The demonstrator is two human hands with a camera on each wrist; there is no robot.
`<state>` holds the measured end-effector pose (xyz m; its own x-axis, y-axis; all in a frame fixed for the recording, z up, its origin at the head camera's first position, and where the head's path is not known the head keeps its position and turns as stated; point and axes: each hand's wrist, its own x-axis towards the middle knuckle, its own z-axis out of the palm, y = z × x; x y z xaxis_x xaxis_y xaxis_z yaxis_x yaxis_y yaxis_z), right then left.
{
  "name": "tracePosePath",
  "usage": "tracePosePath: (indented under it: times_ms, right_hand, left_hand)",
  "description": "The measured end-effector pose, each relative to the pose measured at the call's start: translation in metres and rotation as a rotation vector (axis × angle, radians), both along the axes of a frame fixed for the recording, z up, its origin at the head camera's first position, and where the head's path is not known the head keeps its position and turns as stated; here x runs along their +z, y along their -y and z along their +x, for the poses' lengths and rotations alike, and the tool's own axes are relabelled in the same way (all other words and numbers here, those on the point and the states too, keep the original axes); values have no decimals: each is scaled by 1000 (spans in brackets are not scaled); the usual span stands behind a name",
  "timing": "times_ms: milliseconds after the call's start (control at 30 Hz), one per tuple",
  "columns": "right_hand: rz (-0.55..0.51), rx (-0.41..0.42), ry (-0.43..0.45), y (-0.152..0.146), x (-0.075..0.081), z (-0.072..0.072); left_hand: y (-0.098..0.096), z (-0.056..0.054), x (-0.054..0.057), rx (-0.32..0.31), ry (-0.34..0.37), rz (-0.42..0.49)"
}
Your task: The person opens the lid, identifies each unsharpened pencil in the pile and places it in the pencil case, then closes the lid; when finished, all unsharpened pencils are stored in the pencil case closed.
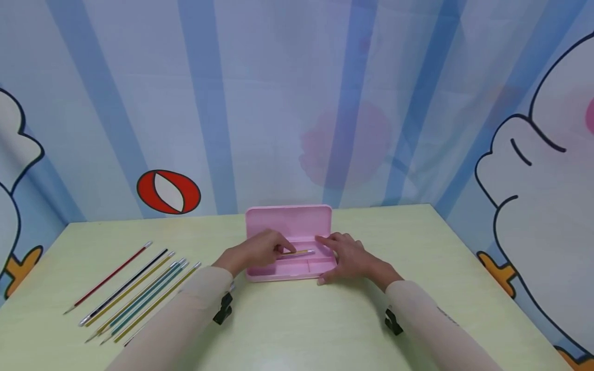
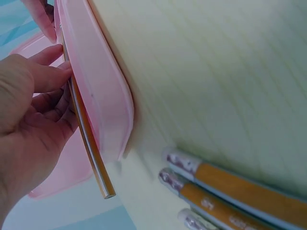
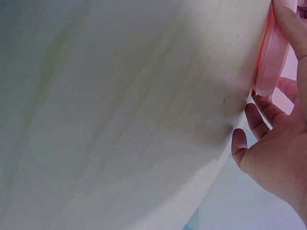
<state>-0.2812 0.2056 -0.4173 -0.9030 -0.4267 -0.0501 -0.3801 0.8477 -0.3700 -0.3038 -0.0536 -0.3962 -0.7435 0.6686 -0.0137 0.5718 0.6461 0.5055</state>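
A pink pencil case (image 1: 289, 220) lies open on the table, its lid raised at the back and its tray split by low dividers. My left hand (image 1: 261, 250) reaches over the tray and pinches a yellow pencil (image 2: 88, 134) between thumb and fingers. The pencil's white-tipped end lies over the tray in the head view; its other end juts past the case wall in the left wrist view. My right hand (image 1: 351, 256) holds the right end of the case, thumb at the front edge and fingers spread around the side and rear.
Several pencils, a red pencil (image 1: 111, 275), a dark one (image 1: 125, 286) and yellow and green ones (image 1: 147, 294), lie slanted side by side on the table (image 1: 297, 330) at the left. My left sleeve (image 1: 185, 309) covers part of them. A striped cloth (image 1: 278, 103) hangs behind the table.
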Motion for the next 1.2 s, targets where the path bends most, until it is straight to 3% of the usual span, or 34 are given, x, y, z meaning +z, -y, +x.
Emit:
tracePosePath:
  times_ms: [600, 867, 1200]
  right_hand:
    - [-8, 7, -4, -1, 0, 2]
    - [-1, 13, -6, 0, 2, 1]
    - [15, 7, -4, 0, 2, 2]
  left_hand:
    - [-19, -1, 1, 4, 61, 3]
    - [-26, -3, -1, -22, 33, 2]
    - [-31, -5, -6, -8, 11, -41]
